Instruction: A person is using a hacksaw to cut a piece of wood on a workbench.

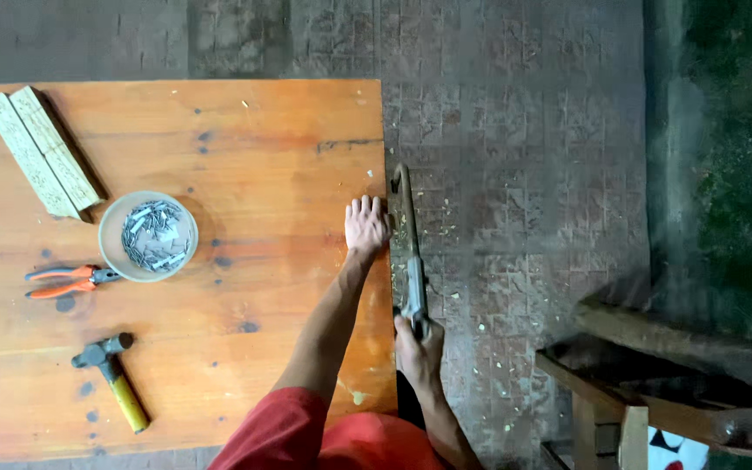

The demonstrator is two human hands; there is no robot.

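Observation:
My left hand (365, 224) lies flat, fingers apart, on the right edge of the orange wooden table (219, 348). Just off that edge my right hand (418, 346) grips the handle of a long grey metal tool (411, 252), possibly a saw or a bar. The tool runs alongside the table edge and ends in a hooked tip. Its blade side is hard to make out. Wood chips litter the paved floor (515, 174) under it.
On the table sit a bowl of nails (149, 235), orange-handled pliers (67, 280), a yellow-handled hammer (113, 367) and two carved pale wooden strips (41, 150). A rough wooden bench frame (654, 365) stands at the lower right. A mossy wall rises on the right.

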